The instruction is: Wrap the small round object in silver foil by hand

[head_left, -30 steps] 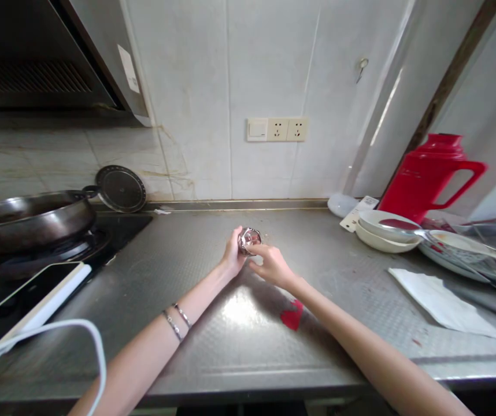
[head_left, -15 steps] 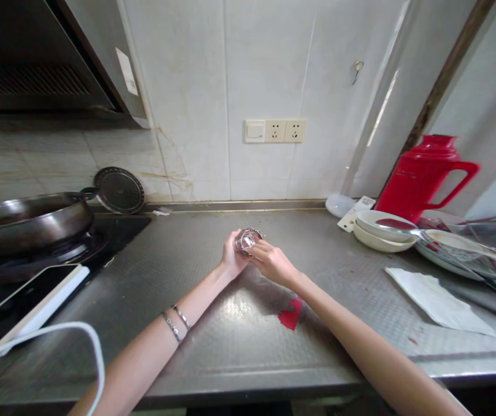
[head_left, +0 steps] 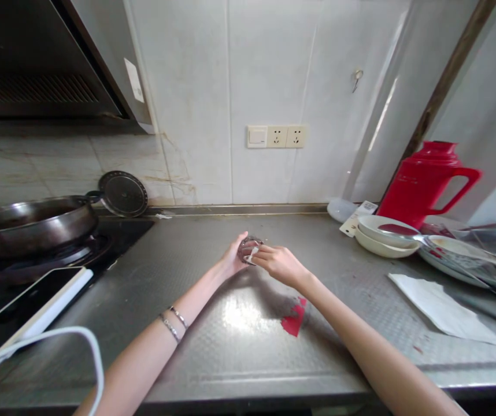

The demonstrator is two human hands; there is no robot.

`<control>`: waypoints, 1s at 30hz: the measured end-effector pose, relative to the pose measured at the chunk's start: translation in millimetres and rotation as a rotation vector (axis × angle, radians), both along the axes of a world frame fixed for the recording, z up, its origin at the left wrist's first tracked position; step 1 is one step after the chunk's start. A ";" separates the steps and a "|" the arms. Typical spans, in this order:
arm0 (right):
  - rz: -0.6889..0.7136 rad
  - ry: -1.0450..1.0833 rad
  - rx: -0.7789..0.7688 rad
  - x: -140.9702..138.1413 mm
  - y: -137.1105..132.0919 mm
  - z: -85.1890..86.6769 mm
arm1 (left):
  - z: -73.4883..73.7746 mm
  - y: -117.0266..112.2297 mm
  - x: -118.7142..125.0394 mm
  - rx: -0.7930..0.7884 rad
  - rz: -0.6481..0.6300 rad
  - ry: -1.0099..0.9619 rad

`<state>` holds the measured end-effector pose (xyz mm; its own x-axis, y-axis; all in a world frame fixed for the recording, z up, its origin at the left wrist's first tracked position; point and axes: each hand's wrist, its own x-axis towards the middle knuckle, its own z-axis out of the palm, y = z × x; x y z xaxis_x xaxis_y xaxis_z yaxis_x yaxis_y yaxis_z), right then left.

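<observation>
My left hand (head_left: pixel 232 257) is curled round a small, shiny glass cup (head_left: pixel 243 248), whose round mouth faces me. A white scrap that looks like tissue (head_left: pixel 253 252) is pinched in the fingertips of my right hand (head_left: pixel 279 264), at the cup's mouth. My right fingers hide part of the cup's rim and inside. Both hands are above the middle of the metal counter (head_left: pixel 187 271). A torn red scrap (head_left: pixel 293 319) lies on the counter below my right wrist.
On the left are a pan (head_left: pixel 35 228) on the stove and a phone (head_left: pixel 26 309) with a white cable (head_left: pixel 77 330). A white paper sheet (head_left: pixel 443 309), stacked bowls (head_left: pixel 384 245) and a red thermos flask (head_left: pixel 424 185) stand or lie on the right.
My right hand has drawn back slightly to the right from the cup, and the white scrap now shows in its fingers. My left hand still holds the cup. The view has shifted slightly.
</observation>
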<state>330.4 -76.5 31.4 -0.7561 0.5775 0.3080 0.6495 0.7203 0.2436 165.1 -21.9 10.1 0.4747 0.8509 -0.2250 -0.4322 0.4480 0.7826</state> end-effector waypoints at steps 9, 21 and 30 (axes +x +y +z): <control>-0.183 0.182 -0.087 -24.9 1.6 -12.4 | -1.7 -2.9 7.2 0.013 0.238 -0.190; -0.175 0.825 -0.234 -47.2 18.6 -36.0 | 0.7 -13.5 11.9 -0.045 0.282 -0.355; -0.120 0.396 -0.036 -9.5 14.2 -15.1 | 1.4 -9.0 8.9 -0.021 -0.020 -0.278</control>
